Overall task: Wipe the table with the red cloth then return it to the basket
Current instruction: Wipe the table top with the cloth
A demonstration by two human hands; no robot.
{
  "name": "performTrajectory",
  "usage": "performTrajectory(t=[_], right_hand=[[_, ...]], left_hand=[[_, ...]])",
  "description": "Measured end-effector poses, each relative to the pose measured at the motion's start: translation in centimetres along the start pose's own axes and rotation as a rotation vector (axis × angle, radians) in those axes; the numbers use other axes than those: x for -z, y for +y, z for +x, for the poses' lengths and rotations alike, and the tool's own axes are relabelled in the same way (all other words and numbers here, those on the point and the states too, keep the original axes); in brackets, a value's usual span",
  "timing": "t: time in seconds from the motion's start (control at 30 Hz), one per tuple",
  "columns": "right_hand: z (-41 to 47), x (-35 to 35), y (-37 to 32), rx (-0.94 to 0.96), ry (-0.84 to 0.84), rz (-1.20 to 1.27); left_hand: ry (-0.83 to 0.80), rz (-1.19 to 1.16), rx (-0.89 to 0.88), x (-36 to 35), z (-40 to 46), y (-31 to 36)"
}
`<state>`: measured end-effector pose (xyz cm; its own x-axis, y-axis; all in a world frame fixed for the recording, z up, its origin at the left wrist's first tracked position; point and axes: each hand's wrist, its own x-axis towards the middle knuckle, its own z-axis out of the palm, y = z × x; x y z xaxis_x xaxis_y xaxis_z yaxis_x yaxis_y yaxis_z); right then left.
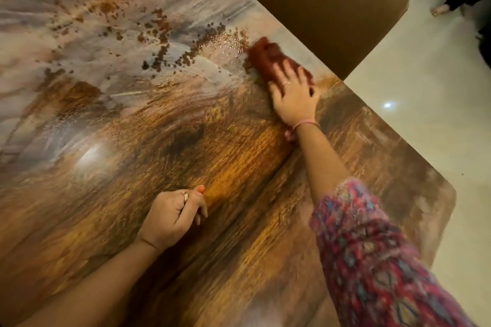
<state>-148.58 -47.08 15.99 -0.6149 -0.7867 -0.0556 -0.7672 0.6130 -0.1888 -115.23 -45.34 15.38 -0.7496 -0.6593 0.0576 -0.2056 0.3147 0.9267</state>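
Note:
The red cloth (pixel 267 57) lies bunched on the glossy brown-and-grey patterned table (pixel 111 119), close to its right edge. My right hand (pixel 293 94) presses flat on the cloth's near end, fingers spread over it, arm stretched out. Wet droplets glisten on the table just left of the cloth. My left hand (pixel 174 216) rests on the table nearer to me, fingers curled in, holding nothing. The basket is out of view.
An olive-brown chair (pixel 334 5) stands pushed in at the table's far right edge, just beyond the cloth. White glossy floor (pixel 414 125) lies to the right. Another person's dark sleeve and hand (pixel 451 4) show at the top right corner.

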Motion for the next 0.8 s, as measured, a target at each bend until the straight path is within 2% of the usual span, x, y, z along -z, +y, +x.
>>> performTrajectory(t=[0.07,0.13,0.2,0.27,0.33,0.4,0.47,0.53,0.6,0.7,0.77,0.8], right_hand=[[2.7,1.5,4.1,-0.348,0.043,0.08],[3.5,2.4,6.6,-0.571,0.02,0.161],[3.4,2.1,6.3,-0.618,0.039,0.171],[2.8,1.6,4.2,-0.567,0.089,0.145],[1.9,1.0,0.8,-0.403,0.092,0.105],[0.4,-0.2,-4.0,-0.127,0.044,0.03],[-2.2,-1.9,-10.1,0.26,-0.04,-0.013],[-5.6,-3.3,-15.3,0.729,-0.163,-0.003],[-7.4,-4.0,-17.4,1.049,-0.234,-0.014],[-5.5,-3.8,-17.0,1.172,-0.262,-0.008],[-2.4,-3.3,-15.9,1.076,-0.229,0.015],[-0.4,-3.0,-14.7,0.937,-0.18,0.032]], left_hand=[[0.043,-0.042,0.03,0.0,0.1,0.1],[0.083,-0.047,0.056,0.1,0.3,0.2],[0.105,-0.061,0.085,0.1,0.5,0.4],[0.115,-0.075,0.108,0.0,0.7,0.4],[0.129,-0.093,0.131,0.0,0.7,0.5],[0.141,-0.102,0.131,0.0,0.7,0.6],[0.15,-0.123,0.145,0.1,0.6,0.6],[0.166,-0.146,0.165,0.2,0.6,0.5],[0.164,-0.149,0.192,0.2,0.6,0.4],[0.144,-0.166,0.211,0.3,0.7,0.4],[0.131,-0.183,0.21,0.5,0.6,0.4],[0.127,-0.192,0.208,0.5,0.6,0.3]])
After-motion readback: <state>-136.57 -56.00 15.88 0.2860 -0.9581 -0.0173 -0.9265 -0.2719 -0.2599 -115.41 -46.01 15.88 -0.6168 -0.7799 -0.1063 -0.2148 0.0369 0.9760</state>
